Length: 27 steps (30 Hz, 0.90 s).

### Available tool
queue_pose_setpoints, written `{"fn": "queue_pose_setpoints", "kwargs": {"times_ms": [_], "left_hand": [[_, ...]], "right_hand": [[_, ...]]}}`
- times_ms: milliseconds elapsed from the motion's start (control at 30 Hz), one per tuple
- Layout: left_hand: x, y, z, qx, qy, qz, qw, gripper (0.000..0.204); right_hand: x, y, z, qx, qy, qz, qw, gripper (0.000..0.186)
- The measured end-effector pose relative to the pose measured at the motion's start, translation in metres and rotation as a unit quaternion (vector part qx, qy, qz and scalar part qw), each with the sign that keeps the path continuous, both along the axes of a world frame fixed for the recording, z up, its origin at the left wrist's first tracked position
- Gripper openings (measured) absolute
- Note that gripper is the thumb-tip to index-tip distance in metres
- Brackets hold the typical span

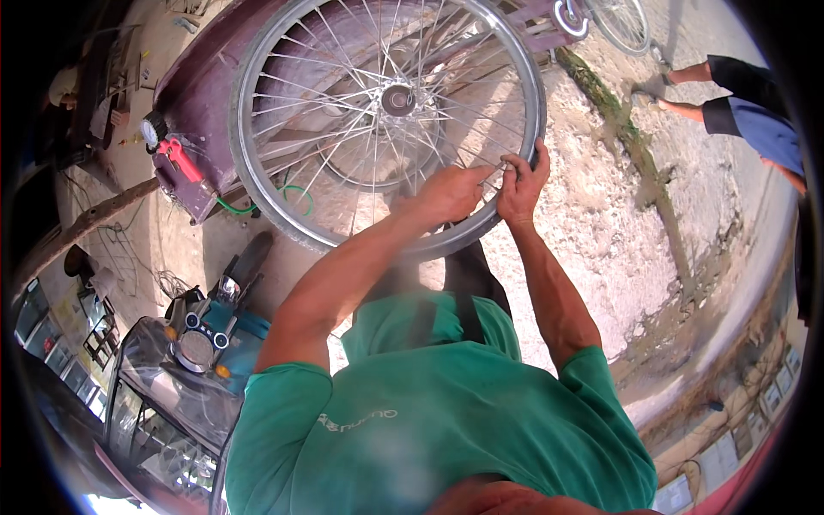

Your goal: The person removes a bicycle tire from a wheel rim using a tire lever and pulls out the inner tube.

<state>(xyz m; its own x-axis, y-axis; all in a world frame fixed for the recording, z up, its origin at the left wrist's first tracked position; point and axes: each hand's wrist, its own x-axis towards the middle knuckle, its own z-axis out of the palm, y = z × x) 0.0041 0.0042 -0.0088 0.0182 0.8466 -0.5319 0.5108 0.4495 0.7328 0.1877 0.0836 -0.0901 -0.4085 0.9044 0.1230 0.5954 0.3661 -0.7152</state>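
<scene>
From where I watch, the wheel (397, 100) lies just ahead of me, its middle far and to the left of both hands. Being round, it has no long axis. My right hand (524, 189) is at the near right of the rim (243, 112), thumb and fingers bent and pinching it from inside and outside. My left hand (453, 192) reaches across the spokes (300, 101), forefinger stretched right toward the same spot; I cannot tell whether it pinches anything. The left hand is nearer the wheel's middle, the right nearer its outer edge.

Counting: two hands, one wheel between them, and one bicycle wheel (645, 39) at the far right. To the left, one purple surface (206, 94), one red pump handle (178, 160), one dial (149, 131), one green hose (233, 208). One motorbike (199, 348) near left; one other person (760, 120) far right.
</scene>
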Motion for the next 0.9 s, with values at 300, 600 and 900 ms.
{"fn": "queue_pose_setpoints", "kwargs": {"times_ms": [300,600,900], "left_hand": [[0.0,-0.004,-0.007,0.028,-0.014,0.012,0.999,0.039],[0.0,-0.004,-0.009,0.036,-0.021,0.013,0.999,0.039],[-0.001,0.0,0.003,0.028,0.003,0.012,1.0,0.044]], "right_hand": [[-0.002,-0.003,0.0,-0.015,0.018,0.004,1.0,0.029],[-0.001,-0.002,-0.001,-0.006,0.023,0.008,1.0,0.03],[0.002,0.0,-0.005,0.008,0.024,0.015,1.0,0.024]]}}
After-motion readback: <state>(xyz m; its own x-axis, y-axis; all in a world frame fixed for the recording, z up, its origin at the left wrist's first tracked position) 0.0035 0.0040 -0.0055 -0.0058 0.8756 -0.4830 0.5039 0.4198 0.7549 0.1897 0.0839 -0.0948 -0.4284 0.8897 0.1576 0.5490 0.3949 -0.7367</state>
